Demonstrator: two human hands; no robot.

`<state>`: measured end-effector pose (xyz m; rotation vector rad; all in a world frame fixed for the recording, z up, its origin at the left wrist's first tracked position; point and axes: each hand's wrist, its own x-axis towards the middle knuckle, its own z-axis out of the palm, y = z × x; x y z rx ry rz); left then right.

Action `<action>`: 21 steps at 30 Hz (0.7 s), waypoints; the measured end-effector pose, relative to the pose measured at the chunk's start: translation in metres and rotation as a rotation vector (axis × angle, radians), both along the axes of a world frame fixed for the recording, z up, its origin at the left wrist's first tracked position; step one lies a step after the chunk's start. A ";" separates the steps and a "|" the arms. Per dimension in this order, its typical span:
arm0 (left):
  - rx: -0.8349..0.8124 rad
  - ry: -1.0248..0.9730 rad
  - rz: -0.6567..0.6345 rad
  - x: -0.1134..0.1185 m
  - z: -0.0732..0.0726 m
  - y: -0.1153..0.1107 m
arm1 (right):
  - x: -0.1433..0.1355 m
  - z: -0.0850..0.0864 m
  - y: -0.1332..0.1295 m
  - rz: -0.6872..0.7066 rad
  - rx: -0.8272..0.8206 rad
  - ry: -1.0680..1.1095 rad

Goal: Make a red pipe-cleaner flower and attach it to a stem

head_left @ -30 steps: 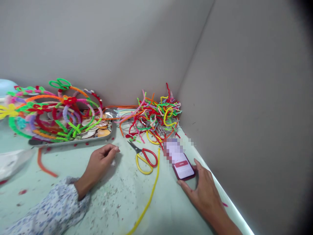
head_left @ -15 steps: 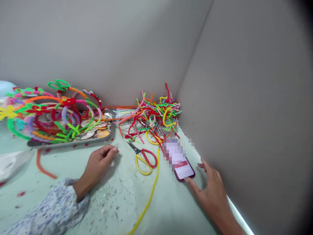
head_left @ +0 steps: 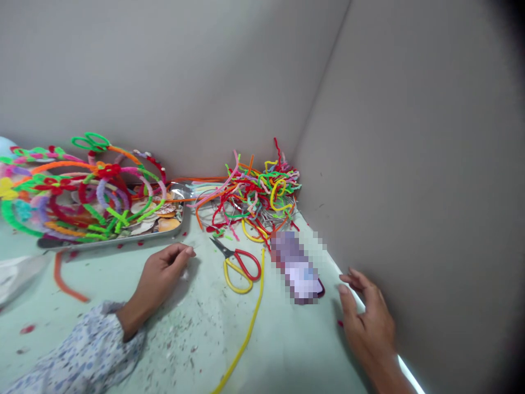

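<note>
My left hand rests on the pale green tabletop with its fingers curled in and the thumb against the forefinger. Whatever lies inside the curl is hidden. To its right lie scissors with one red and one yellow handle, blades parted and pointing up-left. A yellow pipe cleaner runs beside them toward the near edge. The phone lies face up, its screen lit and blurred out. My right hand is just right of the phone, not touching it, thumb and fingers apart and holding nothing.
Pipe-cleaner headbands stand over a metal tray of shells at the left. A tangled heap of pipe cleaners fills the back corner. Grey partitions rise behind and at right. An orange pipe cleaner lies left.
My right hand has drawn back to the right, away from the phone's lower edge, and its thumb has left the phone. The phone's screen looks different. My left hand has stayed put.
</note>
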<state>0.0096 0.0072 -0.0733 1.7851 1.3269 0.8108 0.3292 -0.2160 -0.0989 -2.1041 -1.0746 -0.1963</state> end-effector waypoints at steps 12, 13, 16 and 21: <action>-0.003 0.000 0.005 0.000 0.002 -0.001 | -0.001 0.001 0.000 -0.009 0.009 -0.054; -0.003 0.004 0.006 0.000 0.001 -0.002 | -0.001 0.001 0.000 -0.010 0.009 -0.056; -0.005 0.012 0.009 0.000 0.001 -0.002 | -0.003 0.002 -0.001 -0.012 -0.011 -0.048; -0.005 0.012 0.004 0.000 -0.001 0.000 | -0.006 0.002 0.001 0.130 -0.056 -0.064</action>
